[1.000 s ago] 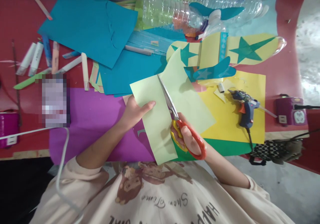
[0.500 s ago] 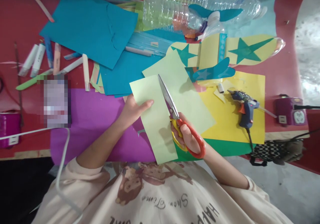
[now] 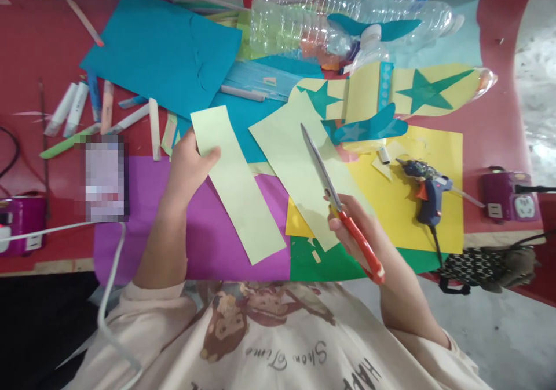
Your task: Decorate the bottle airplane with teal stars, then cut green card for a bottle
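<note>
My left hand (image 3: 187, 167) pinches the upper end of a pale green paper strip (image 3: 237, 184), thumb on top, over the purple sheet (image 3: 152, 228). My right hand (image 3: 362, 233) grips red-handled scissors (image 3: 336, 196), blades closed and pointing up-left. The scissors hover above the other pale green paper piece (image 3: 295, 158), which lies loose on the yellow sheet (image 3: 434, 216) and green sheet (image 3: 330, 262), apart from the strip.
Teal sheets (image 3: 169, 54), clear plastic bottles (image 3: 304, 19) and a yellow star-marked craft piece (image 3: 412, 88) lie behind. A glue gun (image 3: 428, 190) rests on the yellow sheet. Markers (image 3: 73, 109) and a blurred phone (image 3: 104, 175) sit at left; the table edge is close to my body.
The cut ran through: the paper is in two pieces. My left hand carried the strip left and up. My right hand drew the scissors right, away from the paper.
</note>
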